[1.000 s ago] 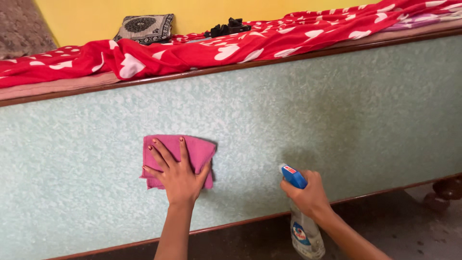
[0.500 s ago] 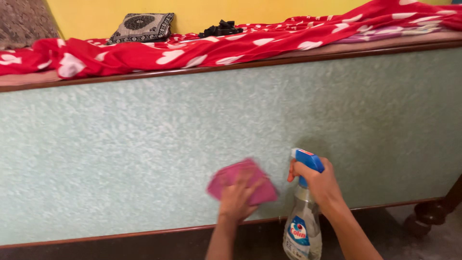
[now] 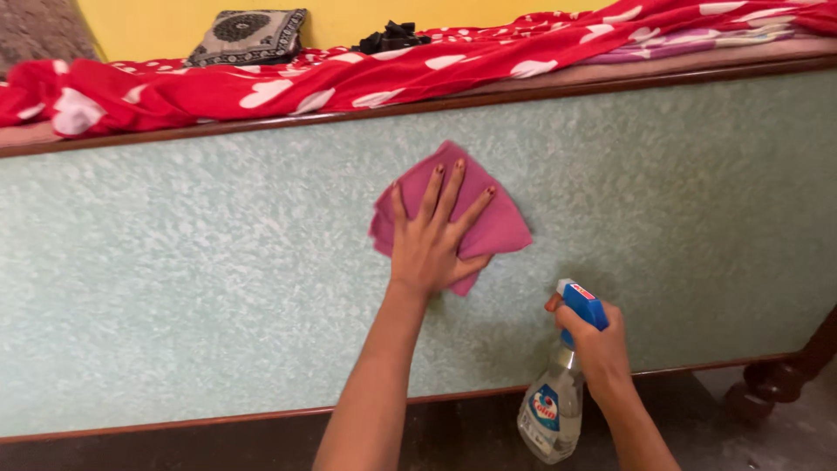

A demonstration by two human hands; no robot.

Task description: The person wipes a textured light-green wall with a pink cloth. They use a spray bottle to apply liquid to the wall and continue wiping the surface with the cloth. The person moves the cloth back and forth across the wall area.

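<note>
My left hand (image 3: 433,242) lies flat with fingers spread on a folded pink cloth (image 3: 495,222), pressing it against the pale green textured side panel (image 3: 200,288) of a bed, a little below the wooden top rail. Lower right, my right hand (image 3: 597,340) grips the neck of a clear spray bottle (image 3: 549,414) with a blue trigger head (image 3: 582,303). The nozzle points toward the panel. The bottle hangs down near the panel's lower edge.
A red blanket with white hearts (image 3: 349,74) lies along the bed top, with a patterned cushion (image 3: 248,35) and a black object (image 3: 388,37) behind it against a yellow wall. A dark turned wooden bed leg (image 3: 772,388) stands at the lower right on the floor.
My left hand has swept the pink cloth from the lower left of the panel rightwards, then up toward the top rail. The spray bottle stayed at the lower right.
</note>
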